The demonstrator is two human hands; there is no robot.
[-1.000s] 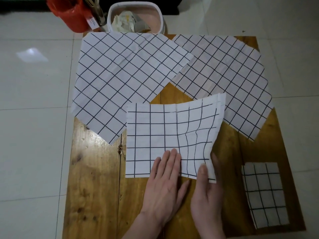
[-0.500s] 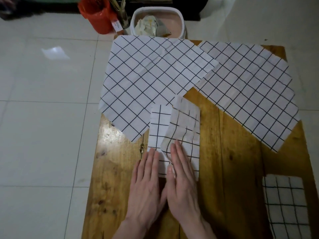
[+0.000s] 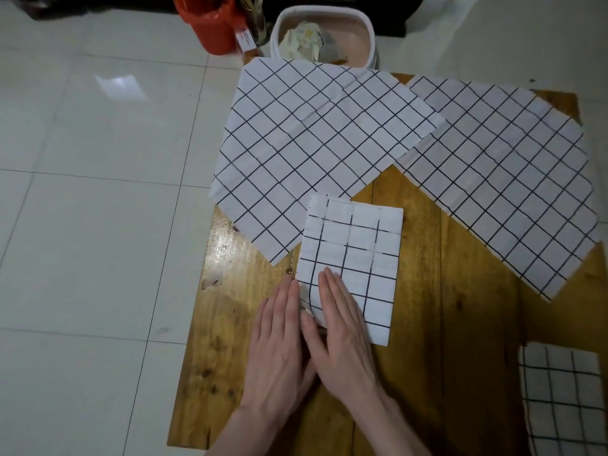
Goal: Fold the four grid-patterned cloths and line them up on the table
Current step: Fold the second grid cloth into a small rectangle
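A white cloth with a black grid, folded into a narrow rectangle (image 3: 358, 245), lies near the middle of the wooden table (image 3: 437, 324). My right hand (image 3: 342, 327) presses flat on its near left corner with straight fingers. My left hand (image 3: 279, 343) lies flat beside it, fingertips at the cloth's left edge. Two unfolded grid cloths are spread at the back, one on the left (image 3: 312, 143) and one on the right (image 3: 506, 172). A folded grid cloth (image 3: 566, 399) sits at the near right corner, partly cut off by the frame.
Beyond the table's far edge stand a white tub (image 3: 324, 31) holding crumpled material and an orange bucket (image 3: 207, 24). The left unfolded cloth overhangs the table's left edge. White floor tiles (image 3: 98, 225) lie to the left. Bare wood shows between the folded cloths.
The cloth went from a wide half-fold to a narrow rectangle: my right hand carried its right side over to the left and now flattens it. The view shifted left.
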